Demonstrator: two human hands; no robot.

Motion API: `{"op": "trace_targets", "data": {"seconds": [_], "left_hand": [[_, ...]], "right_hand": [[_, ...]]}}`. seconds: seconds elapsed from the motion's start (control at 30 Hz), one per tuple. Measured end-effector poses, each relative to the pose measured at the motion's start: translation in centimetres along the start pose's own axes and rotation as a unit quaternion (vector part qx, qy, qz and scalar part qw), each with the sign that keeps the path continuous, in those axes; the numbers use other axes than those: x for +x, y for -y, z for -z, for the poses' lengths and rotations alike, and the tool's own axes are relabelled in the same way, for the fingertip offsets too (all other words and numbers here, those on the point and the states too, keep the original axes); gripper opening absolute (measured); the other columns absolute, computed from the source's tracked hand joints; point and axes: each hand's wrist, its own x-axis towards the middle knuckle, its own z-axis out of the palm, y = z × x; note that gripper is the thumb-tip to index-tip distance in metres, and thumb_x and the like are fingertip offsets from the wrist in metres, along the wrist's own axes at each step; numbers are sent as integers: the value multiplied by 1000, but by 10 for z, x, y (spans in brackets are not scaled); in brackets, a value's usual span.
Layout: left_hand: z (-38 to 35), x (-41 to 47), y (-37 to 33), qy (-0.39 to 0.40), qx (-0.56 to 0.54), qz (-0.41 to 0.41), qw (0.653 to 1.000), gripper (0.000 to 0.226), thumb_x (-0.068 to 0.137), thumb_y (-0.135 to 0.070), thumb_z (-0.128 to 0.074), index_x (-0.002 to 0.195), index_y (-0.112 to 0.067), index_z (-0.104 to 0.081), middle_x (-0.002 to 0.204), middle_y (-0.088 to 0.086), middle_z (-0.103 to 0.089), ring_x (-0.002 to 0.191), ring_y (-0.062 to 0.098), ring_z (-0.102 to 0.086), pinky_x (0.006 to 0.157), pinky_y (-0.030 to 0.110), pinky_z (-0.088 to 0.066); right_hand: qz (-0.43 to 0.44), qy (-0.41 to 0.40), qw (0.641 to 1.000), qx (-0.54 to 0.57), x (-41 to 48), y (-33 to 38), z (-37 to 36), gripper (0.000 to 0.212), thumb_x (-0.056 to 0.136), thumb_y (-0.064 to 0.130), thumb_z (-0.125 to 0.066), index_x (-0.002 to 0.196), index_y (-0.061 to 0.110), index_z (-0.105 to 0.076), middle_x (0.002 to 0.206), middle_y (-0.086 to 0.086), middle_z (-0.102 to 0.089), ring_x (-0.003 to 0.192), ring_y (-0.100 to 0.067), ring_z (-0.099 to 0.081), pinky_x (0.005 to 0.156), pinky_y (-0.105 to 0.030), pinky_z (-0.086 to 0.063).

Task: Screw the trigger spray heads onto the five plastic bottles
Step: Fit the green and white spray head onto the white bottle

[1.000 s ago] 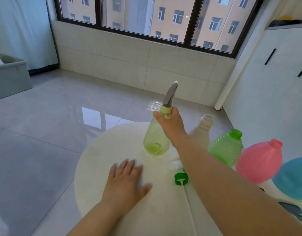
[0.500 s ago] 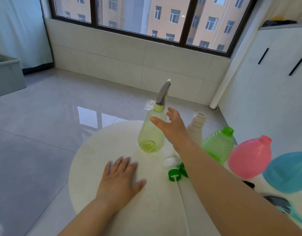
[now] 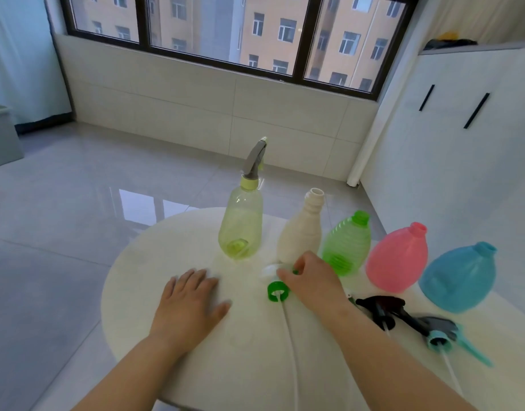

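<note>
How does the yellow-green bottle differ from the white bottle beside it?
The yellow-green bottle is see-through; the white bottle is opaque. The yellow-green bottle wears a grey spray head; the white bottle's neck is open. Both stand upright on the table.

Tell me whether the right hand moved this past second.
Yes. The right hand left the neck of the yellow bottle and came down, nearer the person, to the green head before the white bottle.
</note>
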Motion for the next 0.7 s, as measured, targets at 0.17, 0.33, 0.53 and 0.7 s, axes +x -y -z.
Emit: {"op": "trace_targets", "data": {"seconds": [0.17,0.33,0.53,0.7], "left_hand": [[-3,0,1,-10,-3,-9,1000,53,87,-54,-36,133,-29,-30,151,-5,-22,141,11,-11,115,32,-3],[-6,2,3,-11,-11,-12,1000,52,86,-54,-38,132,-29,-32,150,-5,-24,140,12,-12,115,33,-3],[-4,2,2,-9,-5,-13,1000,52,87,-53,-37,133,-29,-31,151,-5,-22,140,12,-12,115,32,-3],[2,-2,0,-10,-6,-21,1000,51,87,-51,-39,131,-28,-34,149,-4,-26,139,12,-18,115,32,-9]], "right_hand": [[-39,44,994,-97,3,5,-21,54,76,49,-55,107,6,-45,110,-11,-60,102,-29,-56,71,-30,-37],[-49,36,992,-115,7,13,-26,44,74,43,-60,100,7,-52,108,-11,-64,100,-29,-59,69,-27,-35],[-107,92,990,2,7,8,-12,25,76,29,-60,74,7,-47,59,-6,-52,50,-22,-53,55,-31,-49],[-158,148,926,309,-6,0,18,24,80,26,-62,74,4,-53,65,-13,-58,47,-18,-59,42,-24,-52]]}}
